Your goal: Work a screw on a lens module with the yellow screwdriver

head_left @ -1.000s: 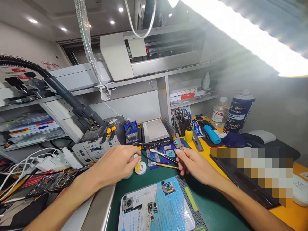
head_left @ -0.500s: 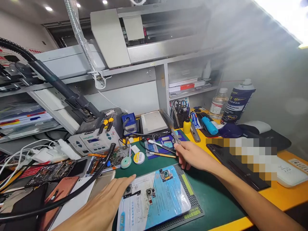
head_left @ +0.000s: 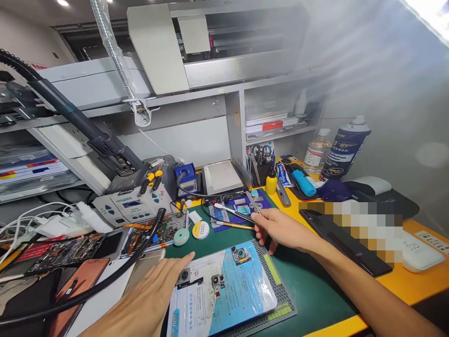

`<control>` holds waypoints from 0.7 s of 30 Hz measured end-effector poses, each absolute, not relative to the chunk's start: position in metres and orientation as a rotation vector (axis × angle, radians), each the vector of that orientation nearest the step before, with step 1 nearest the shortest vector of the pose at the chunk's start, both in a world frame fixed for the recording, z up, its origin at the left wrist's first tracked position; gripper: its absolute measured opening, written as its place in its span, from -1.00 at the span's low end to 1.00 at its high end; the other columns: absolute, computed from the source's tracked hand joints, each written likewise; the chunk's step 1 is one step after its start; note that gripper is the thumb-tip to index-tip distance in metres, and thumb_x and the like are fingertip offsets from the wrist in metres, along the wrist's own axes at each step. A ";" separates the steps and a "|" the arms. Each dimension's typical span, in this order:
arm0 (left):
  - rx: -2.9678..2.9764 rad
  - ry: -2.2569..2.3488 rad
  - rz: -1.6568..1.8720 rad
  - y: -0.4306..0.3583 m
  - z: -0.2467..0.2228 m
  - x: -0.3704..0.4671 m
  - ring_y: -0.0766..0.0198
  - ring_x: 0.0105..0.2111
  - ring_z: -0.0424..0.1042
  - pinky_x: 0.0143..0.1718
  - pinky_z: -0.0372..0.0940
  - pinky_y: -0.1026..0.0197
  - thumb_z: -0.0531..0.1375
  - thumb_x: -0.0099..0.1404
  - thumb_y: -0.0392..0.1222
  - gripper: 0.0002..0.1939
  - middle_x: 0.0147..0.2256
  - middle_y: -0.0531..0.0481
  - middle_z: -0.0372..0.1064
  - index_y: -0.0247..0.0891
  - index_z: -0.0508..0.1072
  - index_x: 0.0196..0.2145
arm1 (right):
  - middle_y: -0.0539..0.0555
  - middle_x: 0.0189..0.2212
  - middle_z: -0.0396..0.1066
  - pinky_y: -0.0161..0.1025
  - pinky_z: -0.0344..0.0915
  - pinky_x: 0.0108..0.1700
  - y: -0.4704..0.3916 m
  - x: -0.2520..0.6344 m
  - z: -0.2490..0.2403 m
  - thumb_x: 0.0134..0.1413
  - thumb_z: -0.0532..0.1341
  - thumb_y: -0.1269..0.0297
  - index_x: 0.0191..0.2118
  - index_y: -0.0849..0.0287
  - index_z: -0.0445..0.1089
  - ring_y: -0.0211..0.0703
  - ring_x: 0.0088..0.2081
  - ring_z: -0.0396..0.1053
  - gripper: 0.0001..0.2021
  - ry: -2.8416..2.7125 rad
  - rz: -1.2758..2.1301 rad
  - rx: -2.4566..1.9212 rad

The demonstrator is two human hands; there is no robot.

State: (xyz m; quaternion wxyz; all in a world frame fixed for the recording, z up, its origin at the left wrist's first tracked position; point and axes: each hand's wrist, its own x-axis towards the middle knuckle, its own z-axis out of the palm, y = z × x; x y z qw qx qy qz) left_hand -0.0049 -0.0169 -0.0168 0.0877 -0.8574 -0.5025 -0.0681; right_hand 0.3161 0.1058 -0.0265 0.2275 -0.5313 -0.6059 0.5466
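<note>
My left hand (head_left: 154, 292) lies with its fingers stretched out at the left edge of a blue and white printed pad (head_left: 245, 290). Several small phone camera modules rest on this pad, among them one camera module (head_left: 241, 254) at its far right corner. Beyond the pad, my right hand (head_left: 271, 227) is closed on what look like metal tweezers (head_left: 253, 202), their tips pointing up and away. A white-tipped swab (head_left: 221, 207) and a thin golden stick (head_left: 233, 225) run up to its fingers; whether they are gripped too I cannot tell.
Left of the pad lie phones, circuit boards and a black hose (head_left: 115, 276). A rework station (head_left: 131, 206) stands behind them. Farther right are a yellow bottle (head_left: 271, 184), a spray can (head_left: 347, 147), a clear bottle (head_left: 317, 150) and a black phone (head_left: 347, 243).
The view has shifted slightly, and most things sit a little farther left in it. My right hand stays by the swab and stick; my left hand remains beside the pad.
</note>
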 end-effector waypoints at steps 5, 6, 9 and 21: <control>-2.536 -1.491 -0.249 -0.010 -0.019 0.004 -0.03 0.01 0.44 0.00 0.40 -0.16 0.19 0.32 0.15 -0.38 0.10 -0.20 0.36 -0.24 0.30 0.21 | 0.01 -0.51 0.33 -0.31 0.40 -0.62 0.105 0.317 -0.027 0.38 -0.02 0.14 -0.42 0.17 0.23 -0.19 -0.48 0.40 -0.65 -1.683 1.483 -1.465; -2.542 -1.481 -0.259 -0.008 -0.019 0.005 -0.01 -0.01 0.45 -0.02 0.40 -0.13 0.18 0.34 0.15 -0.41 0.09 -0.18 0.37 -0.25 0.32 0.19 | 0.02 -0.51 0.34 -0.31 0.39 -0.60 0.105 0.317 -0.026 0.38 0.00 0.13 -0.43 0.17 0.24 -0.19 -0.48 0.41 -0.65 -1.692 1.456 -1.464; -2.577 -1.433 -0.292 -0.003 -0.018 0.002 0.04 -0.04 0.45 -0.05 0.41 -0.09 0.17 0.37 0.13 -0.48 0.06 -0.16 0.38 -0.26 0.36 0.14 | 0.00 -0.55 0.34 -0.30 0.34 -0.53 0.103 0.319 -0.019 0.36 0.02 0.01 -0.45 0.18 0.32 -0.20 -0.52 0.37 -0.57 -1.705 1.288 -1.455; -2.802 -0.982 -0.807 -0.016 -0.016 0.024 0.04 -0.04 0.33 0.09 0.27 -0.13 0.10 0.16 -0.27 -0.60 -0.14 -0.13 0.37 -0.24 0.37 -0.02 | -0.05 -0.61 0.28 -0.33 0.11 -0.58 0.057 0.291 -0.024 0.39 0.01 -0.08 -0.34 0.20 0.45 -0.32 -0.61 0.21 -0.51 -1.701 1.104 -1.009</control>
